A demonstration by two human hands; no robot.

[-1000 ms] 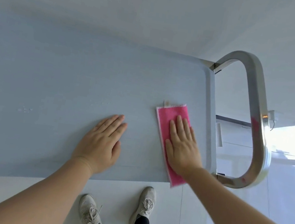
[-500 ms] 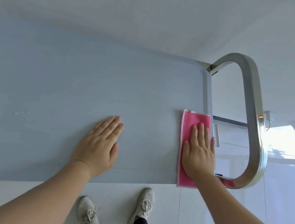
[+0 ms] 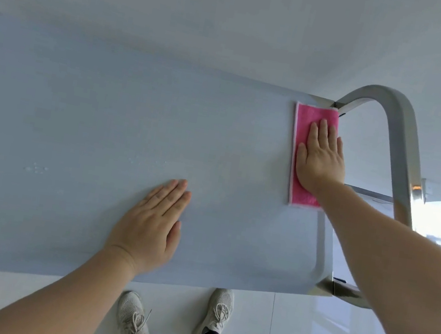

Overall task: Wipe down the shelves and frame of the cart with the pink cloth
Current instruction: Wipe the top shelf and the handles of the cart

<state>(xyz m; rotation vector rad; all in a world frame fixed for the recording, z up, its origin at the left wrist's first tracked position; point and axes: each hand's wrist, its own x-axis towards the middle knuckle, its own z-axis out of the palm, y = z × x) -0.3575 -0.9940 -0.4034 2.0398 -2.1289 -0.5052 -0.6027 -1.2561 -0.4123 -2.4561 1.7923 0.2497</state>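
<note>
Both hands lie flat on the top shelf (image 3: 104, 124) of the cart. The right hand (image 3: 320, 160) presses the pink cloth (image 3: 315, 118) with straight fingers laid close together; it grips nothing, it only pushes down. The left hand (image 3: 150, 228) rests on the bare shelf, near the front edge and toward the middle, fingers also straight and together, holding nothing. I think it steadies the cart.

The pink cloth is folded into a long strip and lies along the right end of the shelf, just beside the raised rim. Its far end reaches the far right corner, where the metal handle (image 3: 398, 144) joins the frame.

The step in hand seems to be the wiping of the top shelf, now at its right edge. For the next move, I judge the person can draw the cloth back along the rim toward the near right corner, or go over to the handle. Some small water drops (image 3: 36, 167) on the left part are not yet wiped, so the shelf is not finished.

Compared with one second ago, the cloth has moved to the right, up to the rim, and then away toward the far corner. The left hand has stayed in almost the same place.
</note>
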